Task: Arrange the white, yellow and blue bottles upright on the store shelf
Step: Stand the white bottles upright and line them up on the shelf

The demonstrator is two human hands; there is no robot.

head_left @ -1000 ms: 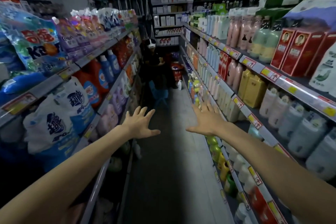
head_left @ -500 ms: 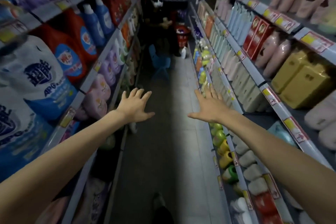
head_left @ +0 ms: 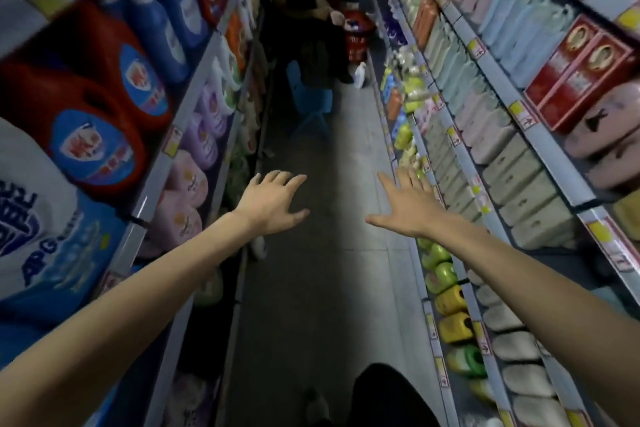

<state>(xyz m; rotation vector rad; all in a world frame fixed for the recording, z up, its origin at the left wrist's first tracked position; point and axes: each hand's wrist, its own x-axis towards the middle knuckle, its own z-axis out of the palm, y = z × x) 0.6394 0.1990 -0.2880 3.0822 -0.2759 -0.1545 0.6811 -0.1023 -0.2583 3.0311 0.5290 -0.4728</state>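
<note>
I stand in a narrow store aisle with both arms stretched forward over the floor. My left hand (head_left: pixel 273 199) is open, fingers spread, holding nothing. My right hand (head_left: pixel 407 206) is also open and empty, close to the edge of the right-hand shelf (head_left: pixel 465 191). On that shelf's lower levels sit yellow bottles (head_left: pixel 452 314), green bottles (head_left: pixel 441 269) and white bottles (head_left: pixel 516 345). Further along the same shelf stands a mixed cluster of yellow and blue bottles (head_left: pixel 403 118). Rows of pale bottles (head_left: pixel 512 180) fill the level above.
The left shelf (head_left: pixel 180 128) holds red detergent jugs (head_left: pixel 104 121), blue bottles (head_left: pixel 162 24) and pink and purple bottles. A blue chair (head_left: pixel 308 97), a red basket (head_left: pixel 358 35) and a person in dark clothes stand farther down the aisle. My dark trouser leg (head_left: pixel 388 395) shows below.
The view has tilted down toward the floor and moved forward along the aisle. Both hands stay open and outstretched, and my own leg and foot came into view.
</note>
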